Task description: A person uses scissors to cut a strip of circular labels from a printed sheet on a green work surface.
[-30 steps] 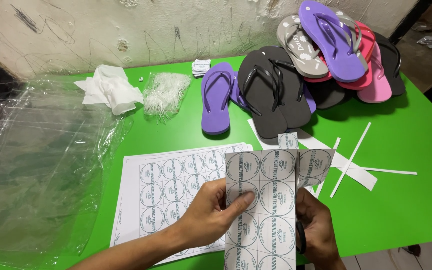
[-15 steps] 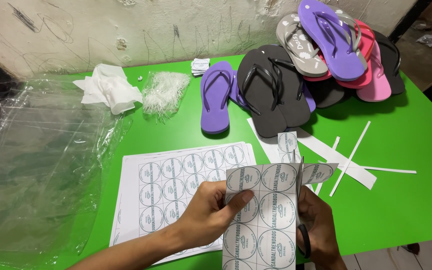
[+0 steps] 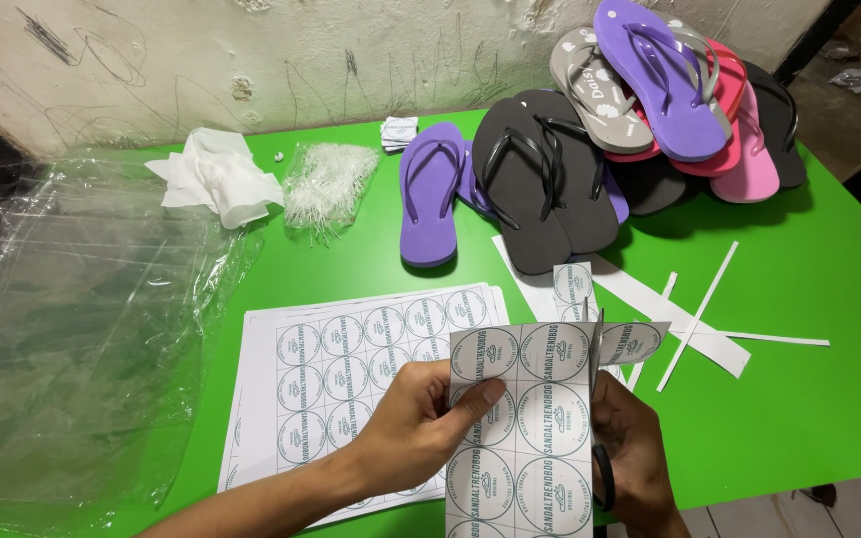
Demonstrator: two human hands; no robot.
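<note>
**Cutting a label strip at the near tabletop edge**

Green tabletop (image 3: 799, 299), smooth and matte; far edge meets a scuffed wall, right edge drops to the floor, near edge runs under the wrists. Most open room is right of centre, broken only by thin white paper offcuts (image 3: 695, 314). Left third is taken by crinkled clear plastic sheeting (image 3: 72, 329), glossy, overhanging the left edge. Far right: pile of foam flip-flops (image 3: 650, 110), purple, black, grey, pink, some stacked, with one purple flip-flop (image 3: 429, 194) lying flat beside the pile. Centre: flat stack of white label sheets (image 3: 351, 384) printed with rows of round labels. Far left-centre: crumpled white tissue (image 3: 216, 179), then a tangle of thin clear plastic ties (image 3: 326, 179), and a small stack of cut labels (image 3: 399, 132) by the wall.

Cut label strip (image 3: 525, 428), held upright above the near edge, just right of the sheet stack. Left hand (image 3: 421, 428) pinches it, thumb on the front, fingers closed behind. Right hand (image 3: 635, 458) is curled tight on scissors (image 3: 598, 399), mostly hidden behind the strip; blades look part-way into the top edge, hard to tell.
</note>
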